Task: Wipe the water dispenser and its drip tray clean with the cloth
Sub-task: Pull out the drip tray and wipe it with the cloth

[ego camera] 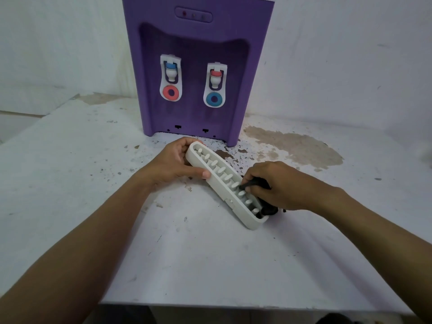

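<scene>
bare table (210, 265) before dispenser (196, 43)

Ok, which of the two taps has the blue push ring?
The right-hand tap on the purple water dispenser: red cap above, blue ring below. The left-hand tap is reversed, blue cap over a red ring.

Worktop (210, 265) tally
One water dispenser (252, 66); two taps (171, 73); one drip tray (223, 191); one cloth (257, 182); one left hand (170, 162); one right hand (278, 185)
</scene>
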